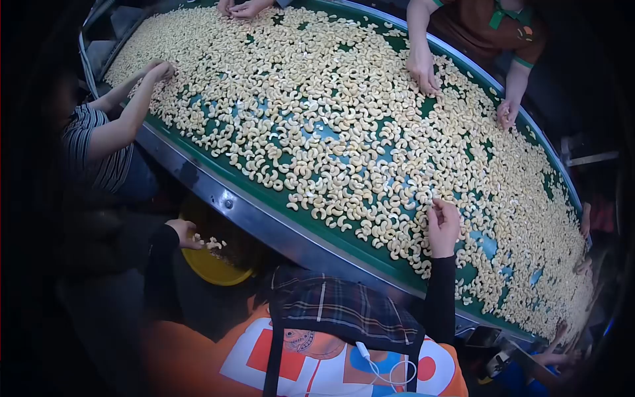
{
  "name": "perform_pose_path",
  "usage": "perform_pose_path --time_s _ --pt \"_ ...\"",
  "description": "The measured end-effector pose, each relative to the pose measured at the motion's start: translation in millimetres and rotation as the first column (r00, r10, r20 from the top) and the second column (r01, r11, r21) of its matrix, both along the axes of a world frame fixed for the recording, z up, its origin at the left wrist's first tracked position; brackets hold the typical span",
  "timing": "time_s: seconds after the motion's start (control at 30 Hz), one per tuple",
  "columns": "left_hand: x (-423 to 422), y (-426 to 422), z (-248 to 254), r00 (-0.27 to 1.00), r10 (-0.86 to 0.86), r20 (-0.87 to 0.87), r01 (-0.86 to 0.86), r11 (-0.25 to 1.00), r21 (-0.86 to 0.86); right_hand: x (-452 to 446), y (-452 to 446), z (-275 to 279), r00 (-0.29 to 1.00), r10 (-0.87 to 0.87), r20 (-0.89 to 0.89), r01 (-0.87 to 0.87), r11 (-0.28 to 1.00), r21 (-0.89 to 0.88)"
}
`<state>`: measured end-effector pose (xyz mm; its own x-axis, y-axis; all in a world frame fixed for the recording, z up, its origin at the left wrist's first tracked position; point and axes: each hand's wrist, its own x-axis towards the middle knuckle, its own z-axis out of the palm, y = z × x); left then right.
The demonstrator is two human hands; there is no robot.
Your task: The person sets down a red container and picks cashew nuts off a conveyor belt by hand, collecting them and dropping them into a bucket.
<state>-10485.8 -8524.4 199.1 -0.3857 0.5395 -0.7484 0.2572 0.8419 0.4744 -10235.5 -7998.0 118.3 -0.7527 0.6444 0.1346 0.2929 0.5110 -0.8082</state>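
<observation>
Pale cashew nuts (344,132) lie spread over a green conveyor belt (258,188). My right hand (444,228) is over the belt's near side, thumb and fingertips pinched together among the nuts; what they hold, if anything, is too small to make out. Off the belt at the lower left, my left hand (183,233) is above a yellow container (215,268). Its fingers are partly curled, and several pale pieces (213,243) are in the air or at the fingertips beside it, over the container.
A metal rail (228,204) edges the belt's near side. A person in a striped shirt (106,149) reaches over the belt at the left. Another in a brown shirt (486,33) has both hands at the far side. More hands (245,8) show at the top and right.
</observation>
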Motion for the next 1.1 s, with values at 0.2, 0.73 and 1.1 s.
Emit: perform_pose_path --time_s 0.2,0.73,1.1 --pt "-6.1 102.6 12.1 0.908 0.213 0.362 -0.362 0.834 0.417 -41.3 -55.5 25.0 0.988 0.152 -0.021 -0.146 0.975 0.168" --pt "78.0 271.7 155.9 0.992 -0.082 -0.092 0.017 -0.651 0.759 -45.5 -95.8 22.7 0.983 0.135 0.127 -0.166 0.946 0.278" --pt "51.4 245.7 151.1 0.708 -0.632 -0.315 -0.213 -0.616 0.758 -168.5 -124.5 17.7 0.967 0.255 0.007 -0.244 0.915 0.322"
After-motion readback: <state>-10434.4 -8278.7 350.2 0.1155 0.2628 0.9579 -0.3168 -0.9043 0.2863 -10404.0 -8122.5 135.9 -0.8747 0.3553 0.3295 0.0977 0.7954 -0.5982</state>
